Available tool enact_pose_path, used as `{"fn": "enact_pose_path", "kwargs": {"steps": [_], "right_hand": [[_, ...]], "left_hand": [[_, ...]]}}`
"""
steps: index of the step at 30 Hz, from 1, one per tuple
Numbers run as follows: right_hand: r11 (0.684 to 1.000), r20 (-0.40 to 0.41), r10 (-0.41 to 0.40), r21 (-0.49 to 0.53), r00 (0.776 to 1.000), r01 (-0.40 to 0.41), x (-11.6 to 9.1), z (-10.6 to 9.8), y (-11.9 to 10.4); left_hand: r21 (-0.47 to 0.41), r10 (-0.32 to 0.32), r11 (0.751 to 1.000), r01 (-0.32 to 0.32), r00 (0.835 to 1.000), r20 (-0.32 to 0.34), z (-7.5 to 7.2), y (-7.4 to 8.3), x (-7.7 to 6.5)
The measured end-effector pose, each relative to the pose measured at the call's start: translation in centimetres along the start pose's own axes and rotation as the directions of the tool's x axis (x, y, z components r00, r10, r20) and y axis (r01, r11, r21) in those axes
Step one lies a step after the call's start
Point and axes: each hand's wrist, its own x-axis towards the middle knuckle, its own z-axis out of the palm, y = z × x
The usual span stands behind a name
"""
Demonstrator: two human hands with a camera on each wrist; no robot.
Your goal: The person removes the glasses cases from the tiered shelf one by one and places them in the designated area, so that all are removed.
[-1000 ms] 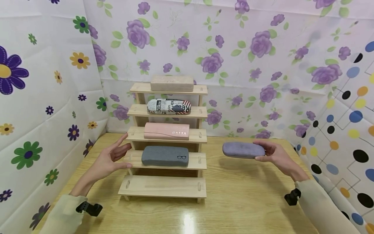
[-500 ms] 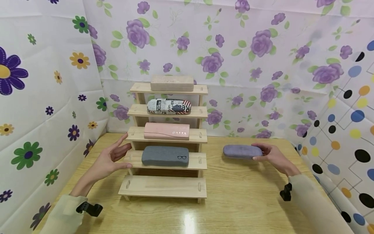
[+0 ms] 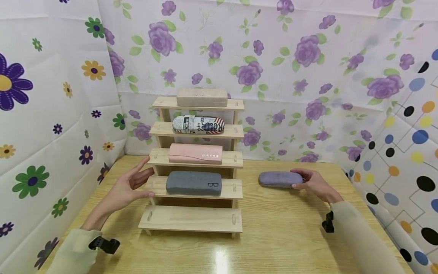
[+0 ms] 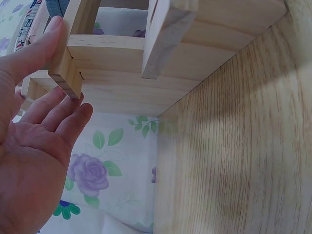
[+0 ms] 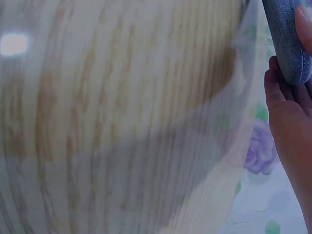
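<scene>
A lavender glasses case (image 3: pixel 280 179) lies level in the grip of my right hand (image 3: pixel 316 184), to the right of the tiered wooden rack (image 3: pixel 189 219). The thumb and fingers pinch its right end; in the right wrist view, only the end of the case (image 5: pixel 292 46) shows. Whether it touches the table cannot be told. At the rack's left side, my left hand (image 3: pixel 124 188) rests its thumb and fingertips against the step ends, fingers spread. A grey glasses case (image 3: pixel 193 183), a pink one (image 3: pixel 195 153), a newsprint-patterned one (image 3: pixel 198 125) and a beige one (image 3: pixel 202 97) sit on separate steps above the bare lowest step.
The rack stands on a wood-grain table (image 3: pixel 273 236). Flowered cloth (image 3: pixel 287 87) hangs behind it, and a dotted cloth (image 3: pixel 410 152) lines the right side. A cloth with large daisies (image 3: pixel 61 95) borders the left.
My right hand has moved the lavender case slightly lower, then a little left toward the rack. The left hand and the rack keep their places.
</scene>
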Motion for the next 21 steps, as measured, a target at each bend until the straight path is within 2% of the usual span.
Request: {"fn": "enact_pose_path", "kwargs": {"steps": [12, 21], "right_hand": [[0.994, 0.017, 0.002, -0.109, 1.0, 0.0, 0.59, -0.03, 0.38], [0.992, 0.031, -0.009, -0.125, 0.999, 0.012, 0.68, 0.09, 0.28]], "left_hand": [[0.009, -0.016, 1.0, 0.016, 1.0, -0.003, 0.09, 0.19, -0.11], [0.002, -0.017, 1.0, 0.017, 1.0, -0.006, 0.14, 0.31, -0.05]]}}
